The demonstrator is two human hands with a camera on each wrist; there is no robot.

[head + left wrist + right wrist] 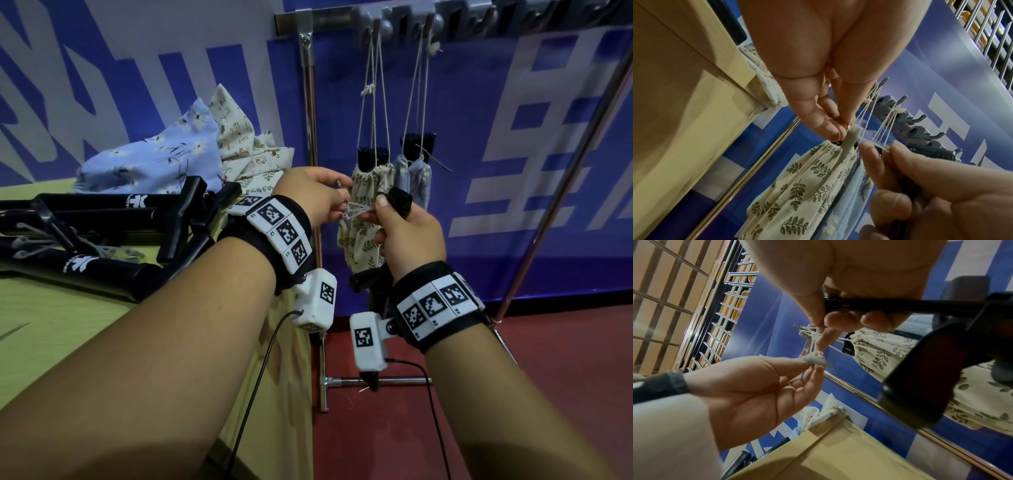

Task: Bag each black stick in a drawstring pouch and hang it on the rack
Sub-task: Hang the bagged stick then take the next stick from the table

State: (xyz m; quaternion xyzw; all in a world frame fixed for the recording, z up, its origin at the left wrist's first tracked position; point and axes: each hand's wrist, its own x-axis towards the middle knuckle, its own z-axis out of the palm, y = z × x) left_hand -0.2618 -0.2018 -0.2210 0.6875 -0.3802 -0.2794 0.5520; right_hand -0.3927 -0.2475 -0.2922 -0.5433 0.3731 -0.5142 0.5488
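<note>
Stick (397,202) stands upright in right hand (411,236) at centre frame, left hand (315,195) pinching what looks like its white strap (356,212), unused pouches (191,150) upper left

Toward ten o'clock from you, a yellow-green table (68,342) is taking up the left side. Behind it and across to three o'clock, a blue banner with large white lettering (513,171) is covering the wall. At five o'clock, dark red flooring (513,377) is spreading out. A thin black cable (255,377) is hanging past the table's edge.
</note>
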